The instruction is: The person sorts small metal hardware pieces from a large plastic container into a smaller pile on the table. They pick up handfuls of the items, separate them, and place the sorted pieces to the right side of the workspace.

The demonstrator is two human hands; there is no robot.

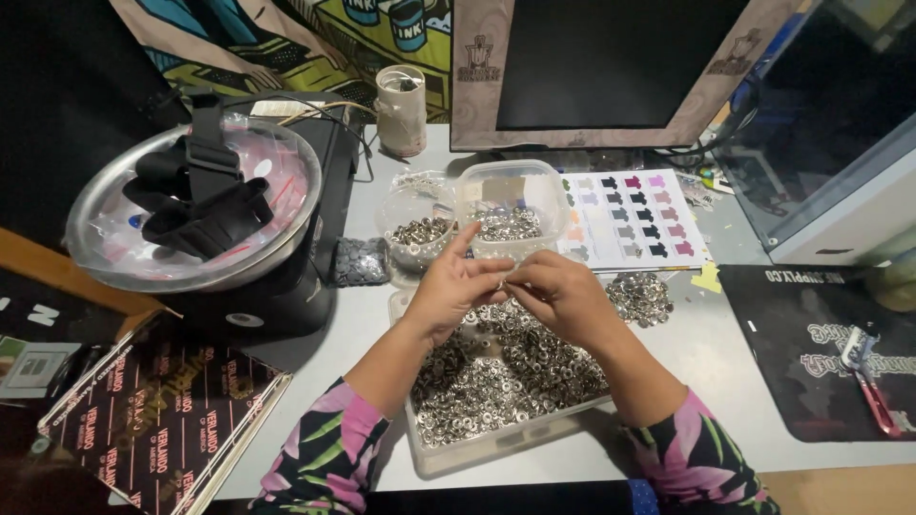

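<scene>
I'm looking straight down at the desk, and both hands meet over the middle. My left hand (456,284) comes in from seven o'clock, my right hand (563,296) from five o'clock, and their fingertips pinch together on one small metal ring (502,282), too tiny for me to tell whether it is one piece or two pressed together. Left index finger sticks up; the other fingers are narrow around the part.

Directly beneath sits the clear tray (448,453), heaped with silvery metal rings (506,367). At twelve o'clock from the hands are two more clear tubs: a rounded one (412,224) and a squarer one (511,212), both part-filled with the same sort of hardware. A loose pile of rings (641,296) lies on the desk at three o'clock, just below a colour chart of little shirt shapes (632,217). At nine o'clock there's a small bag of dark pieces (361,260) beside a metal bowl (95,253) holding black straps.

Risks, as I judge them: that pinch is fine and the part slick, so it could pop free and vanish among the heap below. My forearms hang over the tray's near rim; leaning on it could tip the lot. A right-hand sweep could scatter the loose pile.
</scene>
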